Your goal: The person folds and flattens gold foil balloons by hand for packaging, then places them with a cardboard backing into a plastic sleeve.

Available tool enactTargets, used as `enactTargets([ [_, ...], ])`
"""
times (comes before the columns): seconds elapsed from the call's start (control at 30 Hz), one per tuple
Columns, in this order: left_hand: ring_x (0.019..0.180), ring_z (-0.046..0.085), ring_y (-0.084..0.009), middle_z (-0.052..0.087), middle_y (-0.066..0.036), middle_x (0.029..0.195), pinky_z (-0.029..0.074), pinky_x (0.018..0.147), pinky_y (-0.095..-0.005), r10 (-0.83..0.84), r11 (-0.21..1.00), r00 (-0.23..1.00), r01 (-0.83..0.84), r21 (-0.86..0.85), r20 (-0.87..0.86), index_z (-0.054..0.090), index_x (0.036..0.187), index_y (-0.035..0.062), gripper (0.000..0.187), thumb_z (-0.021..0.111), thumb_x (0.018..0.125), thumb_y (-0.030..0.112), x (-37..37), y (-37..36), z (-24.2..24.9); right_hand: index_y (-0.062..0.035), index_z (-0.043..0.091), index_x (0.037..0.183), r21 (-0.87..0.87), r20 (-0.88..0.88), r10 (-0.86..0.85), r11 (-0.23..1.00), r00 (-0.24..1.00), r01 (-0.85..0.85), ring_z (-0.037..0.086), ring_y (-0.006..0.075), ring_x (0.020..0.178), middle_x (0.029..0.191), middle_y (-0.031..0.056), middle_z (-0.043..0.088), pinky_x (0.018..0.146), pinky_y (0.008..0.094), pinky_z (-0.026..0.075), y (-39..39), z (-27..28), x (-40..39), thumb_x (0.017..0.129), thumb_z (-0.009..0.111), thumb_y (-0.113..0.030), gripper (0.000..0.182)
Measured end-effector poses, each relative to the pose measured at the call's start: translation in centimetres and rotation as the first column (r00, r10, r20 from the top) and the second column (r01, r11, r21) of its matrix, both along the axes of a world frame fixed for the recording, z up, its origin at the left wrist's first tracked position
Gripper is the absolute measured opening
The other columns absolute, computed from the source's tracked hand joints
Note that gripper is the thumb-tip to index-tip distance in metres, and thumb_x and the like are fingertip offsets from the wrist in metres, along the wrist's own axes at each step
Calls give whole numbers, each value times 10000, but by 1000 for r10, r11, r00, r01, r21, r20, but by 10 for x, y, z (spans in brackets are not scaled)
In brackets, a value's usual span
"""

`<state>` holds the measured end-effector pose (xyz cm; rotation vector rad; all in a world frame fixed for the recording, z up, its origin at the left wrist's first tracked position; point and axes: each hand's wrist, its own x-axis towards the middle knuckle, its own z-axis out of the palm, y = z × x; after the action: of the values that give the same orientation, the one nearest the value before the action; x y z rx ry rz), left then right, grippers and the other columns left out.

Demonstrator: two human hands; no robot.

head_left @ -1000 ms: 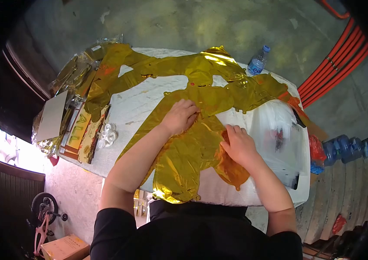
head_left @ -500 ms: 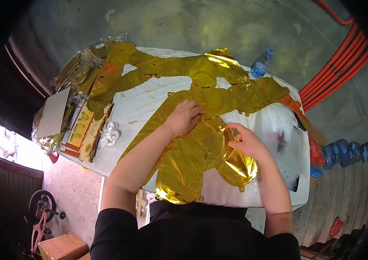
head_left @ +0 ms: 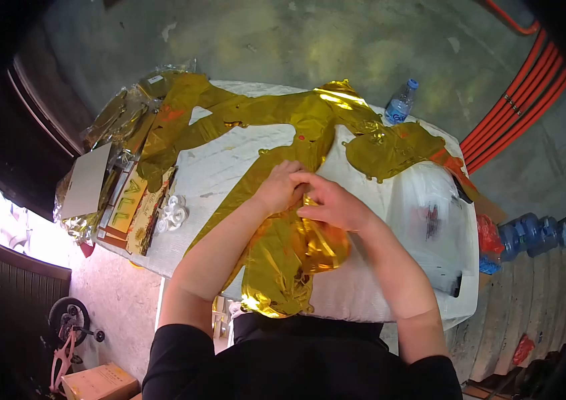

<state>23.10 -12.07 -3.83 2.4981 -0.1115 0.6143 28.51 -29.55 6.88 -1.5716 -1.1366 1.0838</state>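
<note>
Gold foil lies across the white table, left hand loosely curled on it, right hand half-curled alongside, both grips hidden; press folds lightly, avoid sharp creases.

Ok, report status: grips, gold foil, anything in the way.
Left grip and right grip close together at gold foil, contact partly hidden. Foil spread over table, creased below right grip. Clear plastic stack off right, apart from both.
</note>
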Motion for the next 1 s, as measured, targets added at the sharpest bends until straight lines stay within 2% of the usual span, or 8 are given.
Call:
enactTargets([
  [0.17, 1044, 472, -293, 537, -85, 1085, 391, 877, -390, -95, 995, 995, 95, 21, 8, 608, 1064, 72, 310, 567, 770, 159, 16, 23, -32, -53, 356, 1390, 148, -53, 27, 989, 998, -19, 545, 74, 788, 765, 8, 563, 679, 242, 441, 12, -14, -29, 821, 647, -14, 640],
  [0.27, 1044, 475, -288, 535, -92, 1082, 394, 851, -380, -48, 990, 999, 46, 132, 9, 614, 1091, 70, 317, 522, 810, 183, 22, 25, -41, -7, 375, 1376, 274, -266, 328, 927, 906, -255, 605, 180, 1048, 848, 43, 640, 887, 311, 463, -4, -13, -35, 856, 647, -38, 587],
  [0.4, 1007, 518, -293, 575, -107, 1020, 401, 832, -386, -34, 997, 998, 31, 68, 54, 636, 1025, 67, 259, 521, 815, 165, 16, 19, -33, 4, 411, 1353, 170, -271, 159, 979, 949, -115, 623, 186, 990, 927, 70, 668, 873, 310, 484, -33, -34, -6, 891, 622, -105, 520],
  [0.47, 978, 541, -293, 595, -110, 982, 402, 836, -397, -26, 998, 997, 31, 63, -75, 639, 992, 66, 233, 525, 810, 157, 17, 19, -21, 20, 404, 1360, 98, 386, -234, 972, 892, 212, 550, 259, 1169, 1145, 137, 613, 1032, 363, 378, -38, -49, 6, 885, 616, -99, 534],
  [0.57, 902, 577, -306, 620, -125, 888, 412, 829, -418, -39, 999, 990, 41, 10, -138, 640, 925, 55, 187, 528, 800, 138, 10, 15, -11, 24, 361, 1383, 250, 695, -295, 954, 656, 164, 416, 331, 1298, 1375, 207, 441, 1078, 408, 326, -42, -69, -6, 890, 611, -180, 590],
  [0.73, 811, 588, -343, 610, -165, 788, 446, 760, -436, -97, 994, 994, 94, -52, -53, 626, 843, 33, 135, 546, 777, 119, 12, 18, -15, 79, 127, 1444, 46, 771, -69, 998, 633, 54, 133, 383, 1417, 1511, 267, 137, 1149, 493, 100, -32, -77, -37, 901, 534, -413, 838],
  [0.93, 793, 589, -382, 607, -189, 776, 463, 696, -452, -62, 998, 998, 62, -26, -4, 597, 787, 5, 111, 577, 749, 109, 9, 17, -8, 89, 182, 1432, 4, 877, -17, 1000, 480, 29, 130, 373, 1421, 1496, 269, 192, 1149, 500, 55, -28, -87, -52, 900, 477, -528, 866],
  [1.0, 850, 553, -425, 599, -228, 854, 461, 722, -439, -17, 1000, 960, 10, -26, -279, 587, 906, -42, 218, 622, 708, 41, 4, 14, 4, 85, 187, 1432, -17, 892, 6, 1000, 451, 21, 112, 363, 1427, 1502, 264, 185, 1150, 501, 37, -27, -88, -54, 902, 444, -561, 874],
])
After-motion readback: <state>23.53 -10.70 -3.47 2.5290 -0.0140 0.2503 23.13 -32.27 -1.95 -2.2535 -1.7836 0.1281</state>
